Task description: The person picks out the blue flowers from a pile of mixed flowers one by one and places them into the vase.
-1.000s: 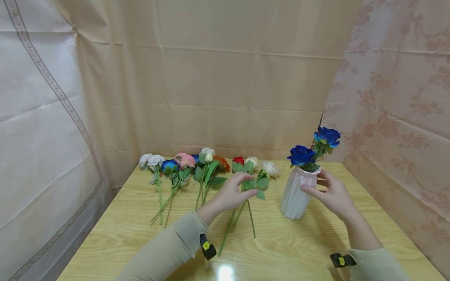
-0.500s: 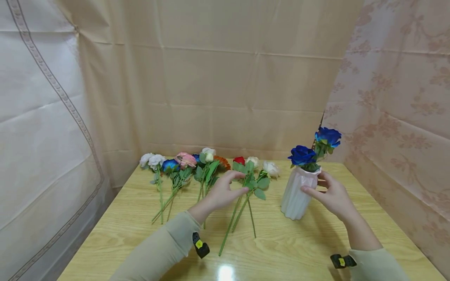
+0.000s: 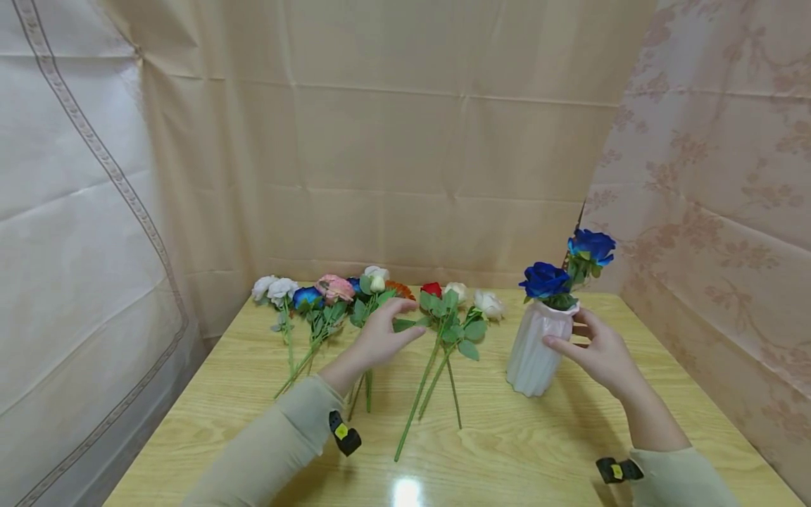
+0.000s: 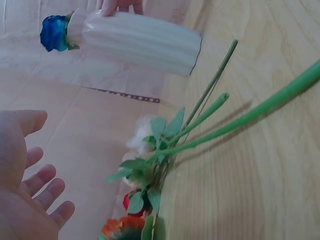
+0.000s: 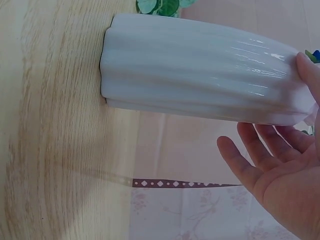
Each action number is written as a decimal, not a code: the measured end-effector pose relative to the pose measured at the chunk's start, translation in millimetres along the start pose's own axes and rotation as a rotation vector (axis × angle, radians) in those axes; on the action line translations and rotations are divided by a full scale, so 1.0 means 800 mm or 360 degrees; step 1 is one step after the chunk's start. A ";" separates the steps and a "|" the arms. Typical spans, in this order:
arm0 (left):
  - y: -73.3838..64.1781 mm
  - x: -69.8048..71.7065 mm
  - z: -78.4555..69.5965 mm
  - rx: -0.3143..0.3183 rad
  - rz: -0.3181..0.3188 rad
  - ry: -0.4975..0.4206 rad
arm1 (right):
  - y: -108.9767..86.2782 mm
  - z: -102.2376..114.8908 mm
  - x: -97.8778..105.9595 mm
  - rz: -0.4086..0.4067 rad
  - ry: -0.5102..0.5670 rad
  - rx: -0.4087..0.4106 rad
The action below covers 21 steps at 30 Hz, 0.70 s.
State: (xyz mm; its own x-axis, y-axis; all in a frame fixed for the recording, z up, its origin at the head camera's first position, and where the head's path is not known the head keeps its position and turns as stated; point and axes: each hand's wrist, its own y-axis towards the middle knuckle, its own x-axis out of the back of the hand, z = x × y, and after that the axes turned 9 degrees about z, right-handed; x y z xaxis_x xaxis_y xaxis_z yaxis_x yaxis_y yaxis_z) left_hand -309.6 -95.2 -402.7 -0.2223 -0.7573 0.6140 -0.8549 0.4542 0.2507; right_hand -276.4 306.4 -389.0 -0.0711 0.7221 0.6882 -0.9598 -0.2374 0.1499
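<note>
Currently gripping the white vase (image 3: 537,352) near its rim with the right hand (image 3: 602,352), thumb against one side, fingers round the other. Holding nothing with the left hand (image 3: 381,339), fingers loosely spread and thumb apart, above the table (image 3: 481,461). For the vase: well to the right of the left hand, base on the table, two blue roses (image 3: 545,280) in the mouth. Between vase and left hand, a red rose (image 3: 431,289) and a white rose (image 3: 488,304). Partly hidden behind the left hand, a leafy bunch (image 3: 360,311). Hidden behind the vase in the head view, right fingertips. Cut off in the right wrist view, blue petals.
</note>
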 end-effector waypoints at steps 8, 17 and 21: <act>-0.003 0.024 0.004 -0.0024 -0.0086 -0.0061 | 0.000 0.000 0.000 -0.0005 0.0004 0.0009; -0.009 0.049 0.012 -0.0016 -0.0117 -0.0080 | 0.000 0.000 0.000 -0.0004 -0.0003 0.0011; -0.008 0.057 0.018 -0.0010 -0.0143 -0.0081 | 0.000 -0.001 0.000 -0.0008 -0.0003 0.0017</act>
State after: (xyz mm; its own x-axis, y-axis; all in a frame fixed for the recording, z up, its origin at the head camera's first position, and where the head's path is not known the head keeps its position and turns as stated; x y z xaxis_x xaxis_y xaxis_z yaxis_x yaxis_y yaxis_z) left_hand -321.0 -139.3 -386.8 -0.1682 -0.8180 0.5501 -0.8697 0.3858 0.3078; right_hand -276.5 306.5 -389.5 -0.0661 0.7222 0.6885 -0.9572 -0.2407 0.1605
